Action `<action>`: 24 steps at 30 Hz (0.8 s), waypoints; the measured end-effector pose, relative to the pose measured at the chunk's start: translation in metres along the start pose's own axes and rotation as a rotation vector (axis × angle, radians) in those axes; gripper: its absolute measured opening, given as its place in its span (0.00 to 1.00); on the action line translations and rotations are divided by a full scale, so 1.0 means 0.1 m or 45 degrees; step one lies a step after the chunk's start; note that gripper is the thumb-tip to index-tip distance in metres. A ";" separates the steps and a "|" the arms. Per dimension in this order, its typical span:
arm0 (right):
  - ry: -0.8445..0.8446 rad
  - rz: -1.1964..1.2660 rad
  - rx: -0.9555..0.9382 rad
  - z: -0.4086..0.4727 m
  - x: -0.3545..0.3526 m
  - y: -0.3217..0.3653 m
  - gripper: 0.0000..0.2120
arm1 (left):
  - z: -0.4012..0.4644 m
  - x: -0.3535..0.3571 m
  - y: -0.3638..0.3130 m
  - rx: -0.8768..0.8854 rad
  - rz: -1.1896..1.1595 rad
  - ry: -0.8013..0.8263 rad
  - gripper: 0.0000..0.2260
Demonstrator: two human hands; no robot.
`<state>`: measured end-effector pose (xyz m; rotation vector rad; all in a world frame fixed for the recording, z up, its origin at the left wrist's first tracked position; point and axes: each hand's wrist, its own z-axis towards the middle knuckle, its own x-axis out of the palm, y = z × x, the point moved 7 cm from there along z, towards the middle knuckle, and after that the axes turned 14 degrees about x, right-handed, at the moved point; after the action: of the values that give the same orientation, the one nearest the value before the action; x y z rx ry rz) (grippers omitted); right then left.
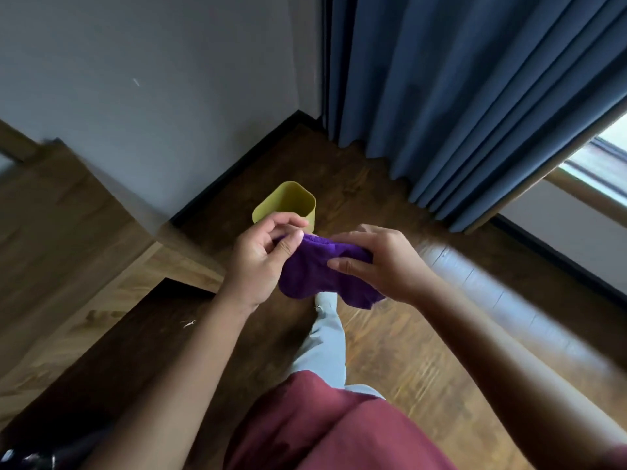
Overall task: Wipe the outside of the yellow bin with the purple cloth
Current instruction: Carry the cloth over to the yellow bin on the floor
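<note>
While nothing's touched the yellow bin (284, 205) yet, parked on the floor by the wall, untouched. Above and just in front of the bin: purple cloth (317, 270), bunched, pinched by left hand (261, 262) and right hand (380, 262). Prep step, probably; next up, crouching down and getting cloth onto the outer wall.

No readable text, label or number appears anywhere.

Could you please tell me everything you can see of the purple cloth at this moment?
The purple cloth is a small, soft, knit-looking piece of deep violet fabric, bunched and creased, not spread flat. It is held in the air between both hands: the left hand pinches its upper left edge, the right hand grips its right side, thumb on top. Its lower edge hangs loose. It appears to be above the floor and not touching the yellow bin.
</note>
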<state>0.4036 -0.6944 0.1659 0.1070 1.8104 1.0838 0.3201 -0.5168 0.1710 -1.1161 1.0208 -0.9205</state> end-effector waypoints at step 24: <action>0.304 0.277 -0.056 2.13 0.50 -1.97 0.18 | 1.55 0.77 2.12 -0.205 0.226 0.051 0.12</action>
<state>0.6165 -0.6538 -0.0338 0.1565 2.0206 1.3357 0.5055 -0.5070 -0.0301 -1.1230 1.2236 -0.7306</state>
